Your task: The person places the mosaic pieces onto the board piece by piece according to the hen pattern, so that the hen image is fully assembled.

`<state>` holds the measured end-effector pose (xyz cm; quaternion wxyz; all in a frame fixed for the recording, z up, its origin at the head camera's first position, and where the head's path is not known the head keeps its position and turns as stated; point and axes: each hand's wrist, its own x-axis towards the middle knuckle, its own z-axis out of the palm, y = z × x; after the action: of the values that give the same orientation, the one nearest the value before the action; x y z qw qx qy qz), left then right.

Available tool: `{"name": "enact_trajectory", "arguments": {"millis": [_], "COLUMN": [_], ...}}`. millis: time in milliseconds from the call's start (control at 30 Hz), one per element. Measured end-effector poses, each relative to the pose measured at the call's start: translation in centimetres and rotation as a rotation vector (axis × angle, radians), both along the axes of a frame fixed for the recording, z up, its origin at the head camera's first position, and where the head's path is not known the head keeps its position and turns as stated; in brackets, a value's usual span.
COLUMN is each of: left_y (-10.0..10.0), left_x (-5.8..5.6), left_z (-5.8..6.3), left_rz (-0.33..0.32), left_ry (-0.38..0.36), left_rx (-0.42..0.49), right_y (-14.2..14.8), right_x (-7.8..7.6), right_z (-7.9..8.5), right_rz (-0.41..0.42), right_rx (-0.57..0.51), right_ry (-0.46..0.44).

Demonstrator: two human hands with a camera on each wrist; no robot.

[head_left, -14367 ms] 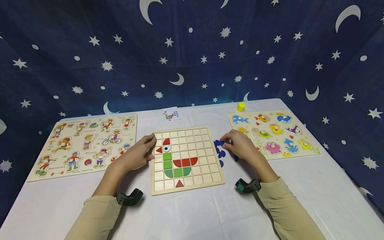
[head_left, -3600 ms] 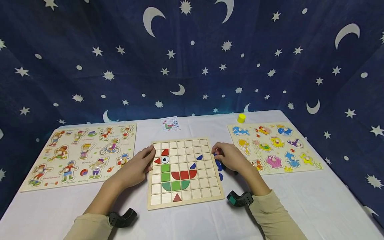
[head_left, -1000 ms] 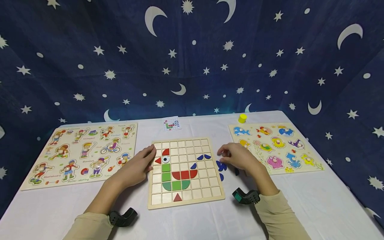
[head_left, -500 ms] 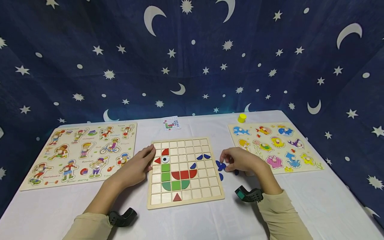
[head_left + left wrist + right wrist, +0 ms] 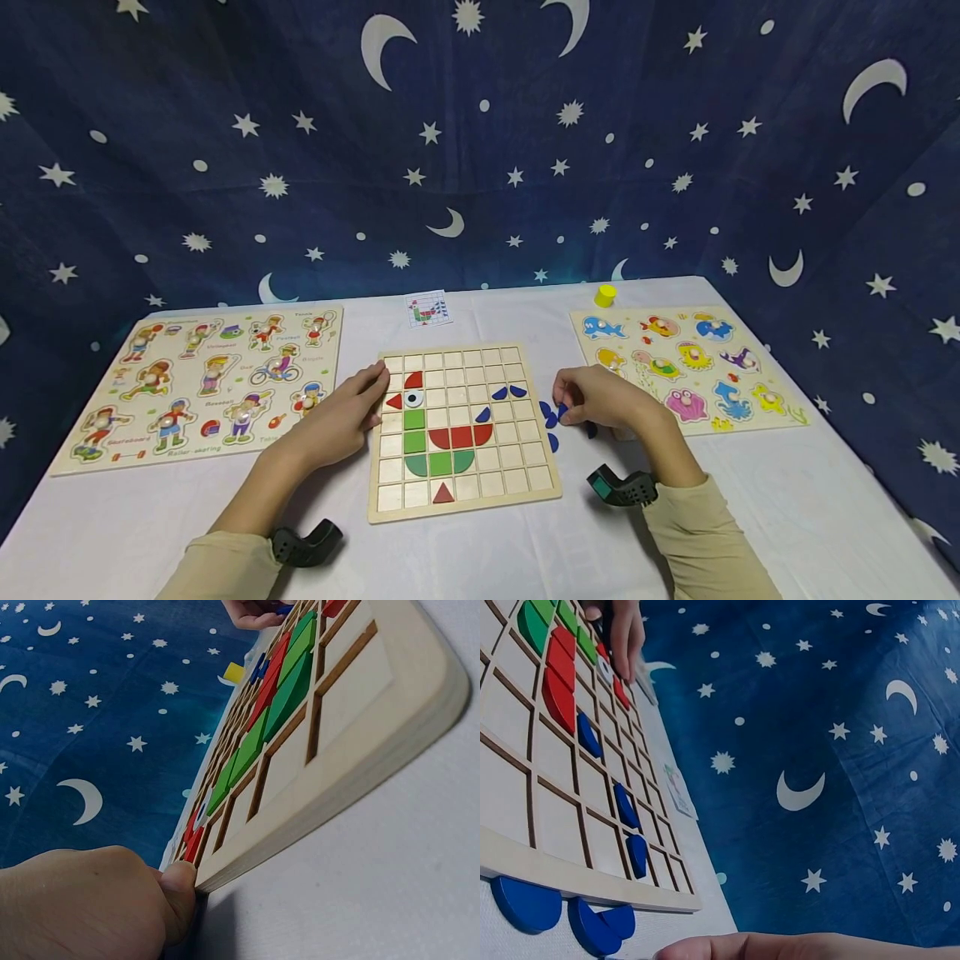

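A square wooden grid board (image 5: 465,483) lies mid-table, bearing red, green and blue pieces and an eye tile (image 5: 413,398) in the shape of a bird. At its left edge, my left hand (image 5: 337,421) holds the frame; in the left wrist view the thumb (image 5: 178,877) presses the corner. Three blue half-round pieces (image 5: 499,393) sit in cells on the board's right side. Just off the right edge are several loose blue half-round pieces (image 5: 526,904). Over these, my right hand (image 5: 603,398) pinches a blue half-round piece (image 5: 562,412) between thumb and fingertips.
A puzzle board of sports figures (image 5: 210,383) lies to the left, a sea-animal puzzle board (image 5: 686,367) to the right. Behind the grid board are a small picture card (image 5: 429,309) with a bird pattern and a yellow cylinder (image 5: 605,296). A starry cloth (image 5: 480,167) hangs behind.
Three blue pieces have come onto the board since the oldest frame, the third within the last few seconds. My right hand has moved back to the loose pieces and taken one. The left hand stays put.
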<state>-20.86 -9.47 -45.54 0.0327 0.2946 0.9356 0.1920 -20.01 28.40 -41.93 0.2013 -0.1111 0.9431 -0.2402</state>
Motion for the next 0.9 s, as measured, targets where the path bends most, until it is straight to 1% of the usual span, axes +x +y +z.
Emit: {"name": "enact_trajectory", "arguments": {"millis": [133, 267, 367, 500, 700, 833, 900], "left_y": [0.1, 0.1, 0.1, 0.1, 0.0, -0.1, -0.1], "left_x": [0.0, 0.0, 0.1, 0.2, 0.1, 0.0, 0.0], "left_z": [0.1, 0.1, 0.0, 0.0, -0.2, -0.4, -0.4], "left_rz": [0.002, 0.005, 0.007, 0.008, -0.003, -0.005, -0.002], "left_ry": [-0.003, -0.005, 0.003, 0.024, 0.033, 0.033, 0.031], "left_rx": [-0.003, -0.009, -0.01, -0.004, 0.002, 0.009, 0.008], "right_y": [0.3, 0.3, -0.5, -2.4, -5.1, -6.1, -6.3], "right_x": [0.0, 0.0, 0.1, 0.4, 0.9, 1.0, 1.1], "right_z": [0.3, 0.7, 1.0, 1.0, 0.1, -0.7, -0.9], "right_rz": [-0.015, -0.019, -0.022, -0.031, -0.031, -0.015, -0.004], "right_rx": [-0.005, 0.007, 0.009, -0.019, -0.06, -0.083, -0.075], "right_ry": [0.045, 0.136, 0.224, 0.307, 0.353, 0.387, 0.398]}}
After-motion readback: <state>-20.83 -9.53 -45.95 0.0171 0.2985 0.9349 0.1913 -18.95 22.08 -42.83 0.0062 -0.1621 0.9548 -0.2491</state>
